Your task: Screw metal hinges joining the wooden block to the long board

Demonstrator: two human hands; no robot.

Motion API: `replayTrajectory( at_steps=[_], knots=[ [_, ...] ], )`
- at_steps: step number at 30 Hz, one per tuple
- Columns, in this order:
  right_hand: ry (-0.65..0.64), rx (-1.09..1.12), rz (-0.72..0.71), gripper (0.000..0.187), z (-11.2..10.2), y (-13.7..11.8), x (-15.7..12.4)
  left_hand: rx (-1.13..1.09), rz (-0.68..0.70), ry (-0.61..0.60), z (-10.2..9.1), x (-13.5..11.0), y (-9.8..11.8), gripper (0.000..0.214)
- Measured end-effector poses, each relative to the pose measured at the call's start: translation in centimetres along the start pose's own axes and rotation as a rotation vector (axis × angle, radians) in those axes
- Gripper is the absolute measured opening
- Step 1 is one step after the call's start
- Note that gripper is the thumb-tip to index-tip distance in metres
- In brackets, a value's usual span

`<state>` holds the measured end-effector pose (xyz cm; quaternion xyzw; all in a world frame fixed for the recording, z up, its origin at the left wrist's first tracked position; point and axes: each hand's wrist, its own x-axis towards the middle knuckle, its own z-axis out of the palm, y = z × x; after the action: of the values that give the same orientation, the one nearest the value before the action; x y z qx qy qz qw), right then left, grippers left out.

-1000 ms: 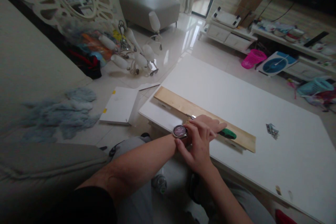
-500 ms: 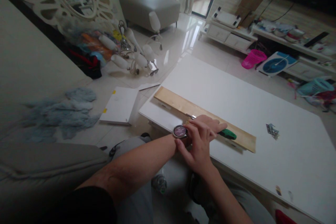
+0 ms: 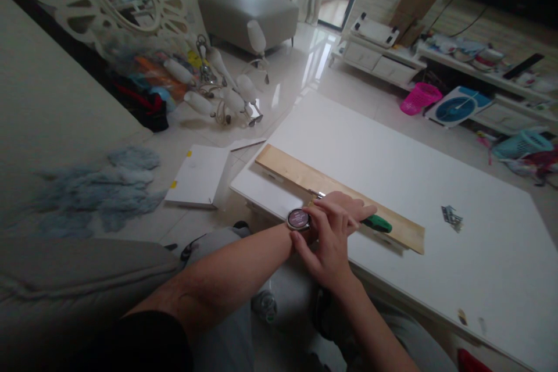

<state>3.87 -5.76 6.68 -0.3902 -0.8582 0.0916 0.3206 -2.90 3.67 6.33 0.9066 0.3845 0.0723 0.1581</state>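
Beside the table (image 3: 331,139), right fingers (image 3: 322,224) touch a watch (image 3: 299,218).

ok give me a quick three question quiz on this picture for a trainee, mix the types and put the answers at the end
1. Multiple choice: what colour is the tool handle beside the left hand?
A) red
B) green
C) yellow

2. True or false: the long wooden board lies on the floor.

3. Fill in the blank: the right hand is at the left wrist, which wears a round-faced ____.

Key:
1. B, green
2. False, it lies on the white table
3. Watch
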Motion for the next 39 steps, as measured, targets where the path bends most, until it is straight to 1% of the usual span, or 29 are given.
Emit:
replayTrajectory(
  at_steps=[8,14,17,25,32,35,39],
  knots=[
    [0.005,0.001,0.000,0.028,0.0,0.0,0.0,0.015,-0.009,0.015,0.1,0.1,0.1,0.021],
    [-0.004,0.005,0.004,0.028,0.0,-0.1,0.0,0.017,-0.012,-0.020,0.0,0.3,0.0,0.022],
    [-0.004,0.000,0.001,0.025,0.0,-0.1,-0.1,0.006,-0.006,-0.009,0.1,0.3,-0.1,0.022],
    [0.051,0.030,-0.015,0.017,0.1,0.1,-0.1,-0.023,0.000,0.014,0.3,0.1,-0.2,0.021],
    [0.055,0.019,-0.016,0.019,0.1,0.1,-0.1,-0.012,-0.021,-0.006,-0.6,-0.3,0.3,0.023],
    [0.060,0.022,-0.021,0.020,0.2,0.1,-0.1,-0.003,-0.019,-0.015,-0.6,-0.4,0.3,0.024],
    [0.088,0.033,-0.017,0.028,0.2,0.2,-0.1,0.005,-0.003,0.020,-0.2,-0.2,0.1,0.023]
  ],
)
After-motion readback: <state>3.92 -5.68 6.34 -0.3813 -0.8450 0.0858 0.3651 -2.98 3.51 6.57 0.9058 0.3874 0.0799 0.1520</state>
